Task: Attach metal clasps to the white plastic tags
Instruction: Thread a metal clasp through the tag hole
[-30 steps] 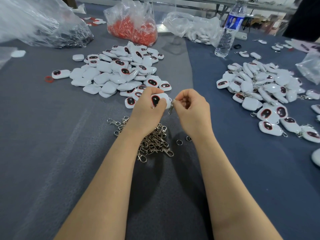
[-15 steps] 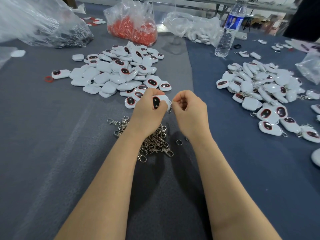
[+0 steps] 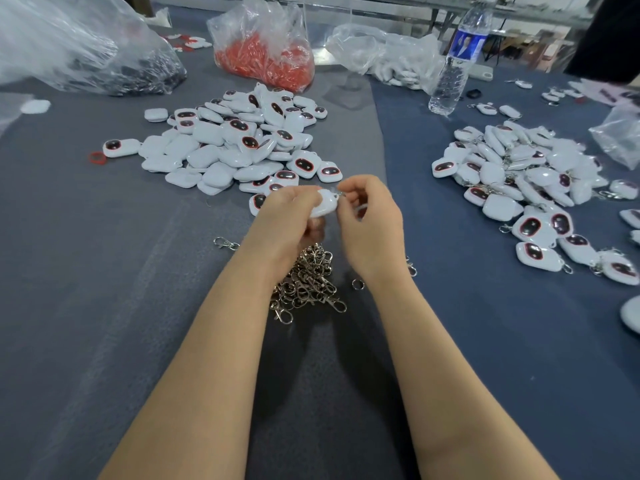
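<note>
While left hand (image 3: 287, 216) grips white tag (image 3: 323, 206), right hand (image 3: 372, 221) pinches clasp (image 3: 338, 193), grey cloth tabletop (image 3: 104, 278), bags (image 3: 263, 46) behind

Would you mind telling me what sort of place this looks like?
Probably a small assembly workshop: a heap of identical white tags, a pile of loose metal clasps, and a clear bag of red parts.

Glossy plastic tags (image 3: 239, 147), shiny metal clasps (image 3: 306, 282)

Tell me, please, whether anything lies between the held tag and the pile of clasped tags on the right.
Nothing visible does. The left hand holds the tag, the right hand pinches the clasp at its edge, and only bare blue cloth lies before the clasped pile.
</note>
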